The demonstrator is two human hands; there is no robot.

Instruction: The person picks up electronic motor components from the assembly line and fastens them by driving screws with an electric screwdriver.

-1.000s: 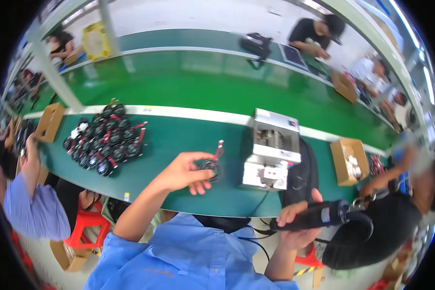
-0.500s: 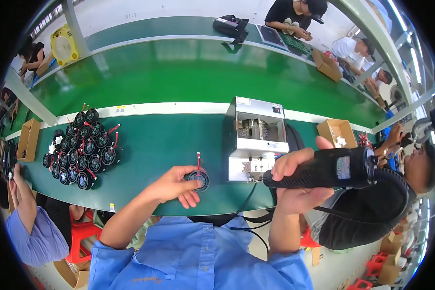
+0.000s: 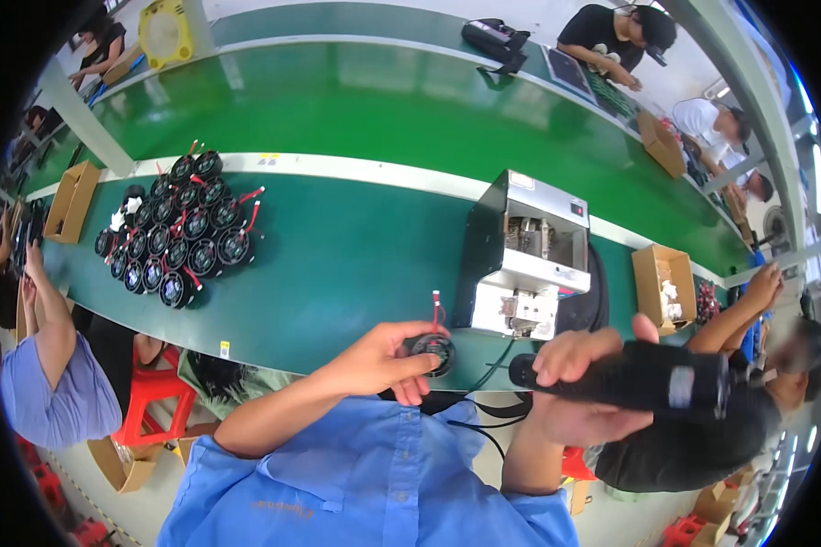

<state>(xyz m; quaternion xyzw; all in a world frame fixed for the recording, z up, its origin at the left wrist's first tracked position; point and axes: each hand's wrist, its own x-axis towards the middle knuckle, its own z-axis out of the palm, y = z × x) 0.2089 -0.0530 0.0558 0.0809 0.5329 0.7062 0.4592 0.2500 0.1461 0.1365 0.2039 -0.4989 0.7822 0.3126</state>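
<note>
My left hand [image 3: 385, 363] is closed on a small round black fan-like part [image 3: 433, 354] near the table's front edge. Its thumb lies across the part's face, and a short red wire with a pale connector sticks up from it. My right hand [image 3: 582, 376] wraps around a thick black electric screwdriver [image 3: 652, 381], held level, its thin bit pointing left at the round part with a gap between them. Motion blurs the right hand and tool a little. On the table's left side sits a cluster of similar round parts [image 3: 178, 223] with red wires.
A grey metal machine [image 3: 527, 251] stands just beyond my right hand, with a cardboard box [image 3: 663, 283] farther right. Another cardboard box [image 3: 71, 202] is at the far left. Cables hang by the table edge. Co-workers sit on both sides and across the green bench [image 3: 310, 109].
The whole view has shifted. My left hand has brought the round part rightward and nearer the table's front edge. The screwdriver has come lower, away from the machine's front.
</note>
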